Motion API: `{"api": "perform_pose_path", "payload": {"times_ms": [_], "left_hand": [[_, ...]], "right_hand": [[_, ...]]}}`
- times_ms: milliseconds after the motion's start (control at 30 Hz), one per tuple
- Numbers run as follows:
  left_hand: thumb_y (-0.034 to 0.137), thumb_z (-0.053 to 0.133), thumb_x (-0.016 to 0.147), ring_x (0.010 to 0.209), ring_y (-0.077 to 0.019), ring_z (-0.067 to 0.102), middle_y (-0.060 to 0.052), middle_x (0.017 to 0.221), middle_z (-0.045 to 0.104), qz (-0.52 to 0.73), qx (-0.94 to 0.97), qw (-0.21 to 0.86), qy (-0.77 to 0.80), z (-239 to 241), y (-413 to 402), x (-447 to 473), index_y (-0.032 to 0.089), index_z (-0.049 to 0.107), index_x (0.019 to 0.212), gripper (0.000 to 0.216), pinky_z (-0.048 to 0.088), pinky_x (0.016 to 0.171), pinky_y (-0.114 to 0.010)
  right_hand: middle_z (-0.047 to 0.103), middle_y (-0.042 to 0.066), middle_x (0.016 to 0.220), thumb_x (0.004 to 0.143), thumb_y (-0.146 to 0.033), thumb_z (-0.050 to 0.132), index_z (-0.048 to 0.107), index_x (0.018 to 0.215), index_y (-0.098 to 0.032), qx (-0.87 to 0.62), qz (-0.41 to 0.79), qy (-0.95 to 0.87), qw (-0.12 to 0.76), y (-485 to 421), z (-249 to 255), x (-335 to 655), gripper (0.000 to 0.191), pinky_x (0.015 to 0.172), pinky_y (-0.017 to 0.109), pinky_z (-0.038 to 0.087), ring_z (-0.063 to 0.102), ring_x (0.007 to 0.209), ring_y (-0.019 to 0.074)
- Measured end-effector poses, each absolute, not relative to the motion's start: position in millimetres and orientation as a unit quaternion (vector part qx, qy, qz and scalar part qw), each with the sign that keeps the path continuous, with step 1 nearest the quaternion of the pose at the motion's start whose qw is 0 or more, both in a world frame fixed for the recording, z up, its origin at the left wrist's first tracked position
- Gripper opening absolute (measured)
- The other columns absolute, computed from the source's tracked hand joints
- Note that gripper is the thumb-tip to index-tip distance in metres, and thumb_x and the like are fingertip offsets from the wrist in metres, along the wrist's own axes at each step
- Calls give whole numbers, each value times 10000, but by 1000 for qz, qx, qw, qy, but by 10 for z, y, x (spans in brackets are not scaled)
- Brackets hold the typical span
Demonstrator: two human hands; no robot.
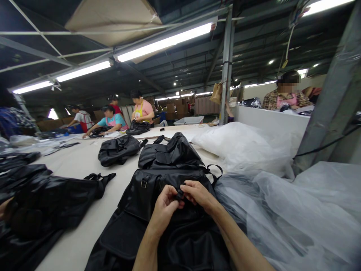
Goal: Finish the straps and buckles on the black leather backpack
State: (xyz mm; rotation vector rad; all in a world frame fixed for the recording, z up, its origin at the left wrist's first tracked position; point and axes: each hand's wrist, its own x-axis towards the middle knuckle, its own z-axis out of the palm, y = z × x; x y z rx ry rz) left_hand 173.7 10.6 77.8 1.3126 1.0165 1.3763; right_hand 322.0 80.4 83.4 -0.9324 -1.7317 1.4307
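Observation:
A black leather-like backpack (129,222) lies on the pale table in front of me, with a metal buckle (144,183) on its flap. Above its upper right part, my left hand (166,201) and my right hand (197,194) meet fingertip to fingertip. Between them they pinch a small black strap (179,192), whose end is mostly covered by my fingers. Both hands are closed, thumbs against fingers. Just beyond lies another black backpack (169,152), with a thin strap loop at its right side.
More black bags lie on the table (93,184), including one (118,149) further back and a dark pile (53,203) at left, where another person's hand shows. Clear plastic bags (282,210) heap at right beside a metal post (329,94). Several co-workers (142,111) stand around the table.

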Motion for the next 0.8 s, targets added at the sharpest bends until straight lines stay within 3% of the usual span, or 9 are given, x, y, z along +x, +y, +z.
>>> {"api": "perform_pose_path", "payload": {"times_ms": [300, 533, 700, 800], "left_hand": [[289, 692, 717, 627, -125, 519, 15, 664, 558, 557, 550, 378, 494, 775, 113, 1733, 146, 600, 750, 173, 411, 628, -242], [193, 738, 647, 984, -212, 556, -48, 1058, 568, 513, 577, 514, 374, 882, -3, 1574, 148, 645, 676, 108, 399, 869, -290], [164, 741, 621, 1137, -285, 506, -86, 1094, 567, 413, 639, 537, 365, 952, -80, 1506, 154, 731, 708, 88, 388, 933, -343], [173, 724, 647, 1143, -280, 520, -86, 1152, 576, 419, 638, 543, 351, 982, -94, 1483, 161, 750, 738, 95, 367, 983, -354]], "right_hand": [[488, -44, 488, 738, -559, 589, 460, 625, -183, -361, 552, -656, 368, 813, 796, 3191, 414, 372, 173, 276, 387, 384, 57], [579, 19, 617, 748, -768, 472, 563, 691, -151, -354, 566, -624, 406, 863, 740, 3199, 626, 379, 175, 328, 486, 483, 84], [609, 20, 661, 724, -729, 565, 564, 728, -156, -339, 572, -619, 418, 833, 757, 3202, 573, 398, 167, 341, 571, 579, 117], [628, 17, 673, 714, -670, 628, 562, 734, -158, -328, 574, -624, 416, 797, 794, 3216, 516, 412, 168, 350, 584, 596, 121]]}}
